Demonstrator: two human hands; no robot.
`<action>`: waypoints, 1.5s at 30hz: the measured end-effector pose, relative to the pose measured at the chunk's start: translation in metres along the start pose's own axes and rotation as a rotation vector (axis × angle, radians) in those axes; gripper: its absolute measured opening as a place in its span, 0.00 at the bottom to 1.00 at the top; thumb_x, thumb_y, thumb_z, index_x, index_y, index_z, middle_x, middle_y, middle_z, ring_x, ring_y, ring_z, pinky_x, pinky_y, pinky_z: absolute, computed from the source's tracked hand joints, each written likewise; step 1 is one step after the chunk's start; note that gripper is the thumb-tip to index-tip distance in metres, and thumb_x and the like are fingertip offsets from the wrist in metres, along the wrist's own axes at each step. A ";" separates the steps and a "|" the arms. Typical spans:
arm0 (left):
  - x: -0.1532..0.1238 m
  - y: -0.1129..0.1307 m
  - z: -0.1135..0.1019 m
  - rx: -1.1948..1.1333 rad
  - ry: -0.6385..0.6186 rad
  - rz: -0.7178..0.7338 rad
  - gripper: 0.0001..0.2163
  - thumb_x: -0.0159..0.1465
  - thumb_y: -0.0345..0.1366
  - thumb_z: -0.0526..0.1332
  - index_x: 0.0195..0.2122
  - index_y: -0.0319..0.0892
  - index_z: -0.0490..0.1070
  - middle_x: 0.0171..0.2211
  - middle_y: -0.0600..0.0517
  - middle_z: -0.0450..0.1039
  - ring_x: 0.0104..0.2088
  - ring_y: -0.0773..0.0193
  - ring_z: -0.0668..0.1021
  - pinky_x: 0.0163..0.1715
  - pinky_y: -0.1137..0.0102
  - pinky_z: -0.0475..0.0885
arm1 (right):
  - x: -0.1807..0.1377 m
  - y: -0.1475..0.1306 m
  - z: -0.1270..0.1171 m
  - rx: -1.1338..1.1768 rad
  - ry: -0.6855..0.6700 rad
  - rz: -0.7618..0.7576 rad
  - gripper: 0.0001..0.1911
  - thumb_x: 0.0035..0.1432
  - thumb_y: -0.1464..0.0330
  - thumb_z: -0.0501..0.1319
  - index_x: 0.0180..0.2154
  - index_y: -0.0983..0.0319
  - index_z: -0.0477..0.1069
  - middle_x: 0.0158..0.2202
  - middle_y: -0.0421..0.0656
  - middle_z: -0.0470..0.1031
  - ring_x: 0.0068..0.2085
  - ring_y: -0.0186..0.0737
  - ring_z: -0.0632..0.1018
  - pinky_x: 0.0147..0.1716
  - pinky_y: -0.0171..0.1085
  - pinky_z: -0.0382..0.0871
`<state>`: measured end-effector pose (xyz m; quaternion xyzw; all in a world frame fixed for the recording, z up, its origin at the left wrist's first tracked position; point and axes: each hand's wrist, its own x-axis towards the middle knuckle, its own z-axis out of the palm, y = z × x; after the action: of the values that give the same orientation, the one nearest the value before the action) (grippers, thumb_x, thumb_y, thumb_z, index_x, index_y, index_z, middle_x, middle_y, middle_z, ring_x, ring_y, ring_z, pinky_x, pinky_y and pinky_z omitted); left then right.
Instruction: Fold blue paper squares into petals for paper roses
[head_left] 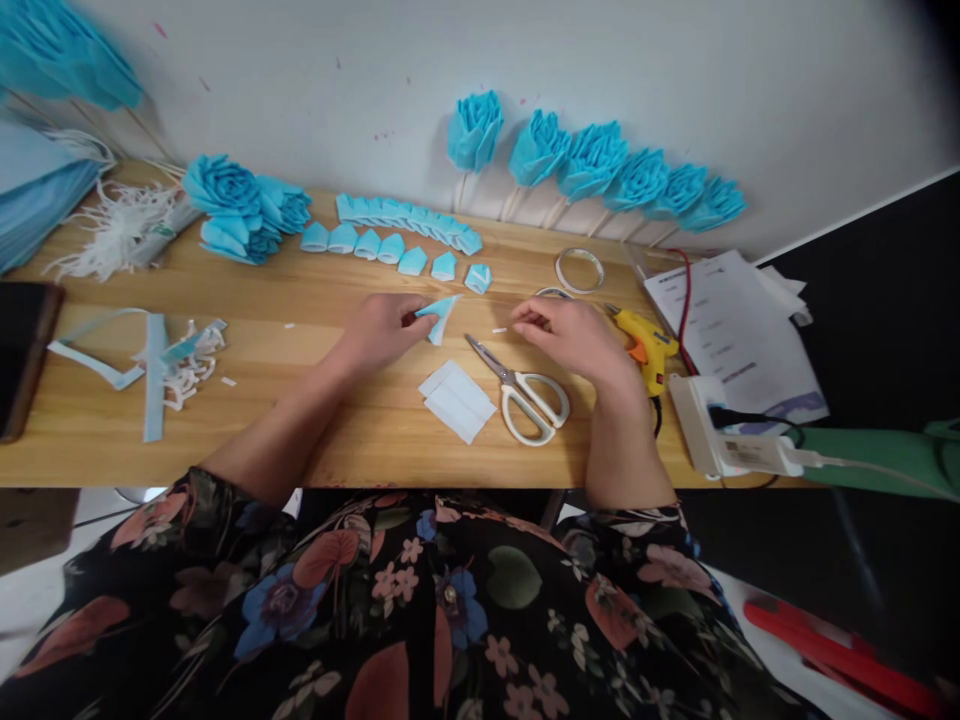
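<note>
Evidently a folding step. Left hand (386,325): thumb and fingers pinched together on a folded blue piece (444,318), over the table (259,345), just beside the tips of the scissors (510,377). Right hand (571,335): fingers loosely curled near a white scrap (499,330); cannot tell whether its grip has anything. Best: pinch near the crease, line up edges, press firmly, match the row of folded pieces (390,249) behind.
</note>
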<state>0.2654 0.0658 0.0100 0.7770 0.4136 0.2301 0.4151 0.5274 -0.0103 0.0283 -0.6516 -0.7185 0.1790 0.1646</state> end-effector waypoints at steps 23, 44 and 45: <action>-0.001 0.000 0.009 -0.472 -0.008 -0.166 0.14 0.60 0.44 0.65 0.25 0.40 0.69 0.21 0.53 0.72 0.21 0.71 0.69 0.22 0.76 0.64 | 0.003 -0.010 0.011 0.330 -0.039 -0.055 0.07 0.59 0.67 0.63 0.39 0.58 0.78 0.34 0.40 0.80 0.32 0.38 0.76 0.34 0.38 0.68; 0.000 0.001 0.011 -0.474 -0.027 -0.194 0.13 0.62 0.41 0.64 0.24 0.40 0.69 0.20 0.54 0.72 0.20 0.71 0.69 0.23 0.75 0.64 | 0.006 -0.010 0.025 0.029 -0.117 -0.261 0.08 0.64 0.71 0.58 0.38 0.58 0.77 0.39 0.42 0.81 0.40 0.41 0.78 0.38 0.38 0.65; -0.001 0.001 0.011 -0.474 -0.025 -0.193 0.13 0.62 0.41 0.64 0.24 0.40 0.69 0.20 0.54 0.71 0.20 0.71 0.69 0.23 0.75 0.64 | 0.006 -0.010 0.026 0.030 -0.119 -0.253 0.08 0.64 0.71 0.58 0.38 0.58 0.77 0.38 0.42 0.81 0.39 0.41 0.78 0.38 0.38 0.65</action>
<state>0.2735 0.0599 0.0046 0.6176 0.4150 0.2703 0.6110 0.5063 -0.0064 0.0101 -0.5417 -0.8005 0.2059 0.1528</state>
